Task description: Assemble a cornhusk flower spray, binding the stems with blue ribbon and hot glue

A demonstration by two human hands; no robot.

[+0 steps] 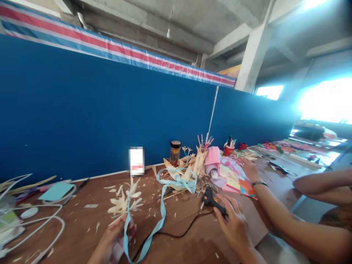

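My left hand (119,233) is closed around the stem of a pale flower (122,201) that looks made of dried husk petals. A light blue ribbon (164,205) hangs by this hand and runs in a loop up to a heap of husks. To the right, my right hand (233,220) has its fingers around the handle of a black glue gun (211,200), whose nozzle end points left. The gun's black cord (189,229) trails across the brown table (90,223) toward my left hand.
Dried husks (196,167) lie heaped by a dark-lidded jar (175,152). A co-worker's arm (272,212) reaches over coloured paper (228,178) at right. White cables (62,220) and a light blue pad (57,191) lie left. A blue partition (90,117) stands behind.
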